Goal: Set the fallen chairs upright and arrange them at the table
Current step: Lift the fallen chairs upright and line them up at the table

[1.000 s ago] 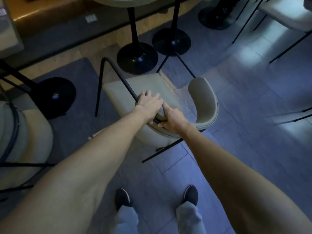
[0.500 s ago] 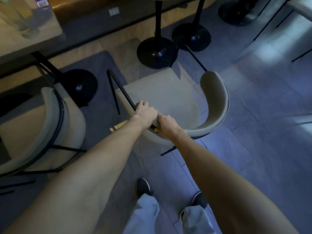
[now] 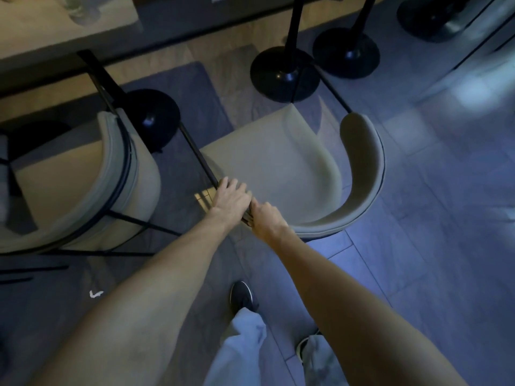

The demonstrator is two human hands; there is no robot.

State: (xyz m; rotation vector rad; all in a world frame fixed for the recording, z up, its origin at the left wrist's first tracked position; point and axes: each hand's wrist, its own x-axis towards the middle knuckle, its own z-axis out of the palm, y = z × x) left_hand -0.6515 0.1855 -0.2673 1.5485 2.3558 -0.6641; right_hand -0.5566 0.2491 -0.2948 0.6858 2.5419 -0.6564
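Observation:
A beige upholstered chair [image 3: 278, 165] with a curved backrest and thin black metal frame stands almost upright in the middle of the floor. My left hand [image 3: 230, 199] and my right hand [image 3: 266, 221] grip the left end of its backrest side by side, where the black frame rail meets the padding. A second beige chair [image 3: 83, 185] of the same kind stands upright at the left, facing the light wooden table [image 3: 55, 37] at the top left.
Three round black pedestal bases [image 3: 284, 73] stand on the floor beyond the chair, with a fourth at the top right. A dark mat lies under the left chair. My feet and grey trousers [image 3: 239, 338] are below. Grey tiled floor spreads to the right.
The chair has tipped from lying on its side to nearly upright, its seat now facing up, with both hands still gripping it. The view has shifted, showing more of the left chair and the table.

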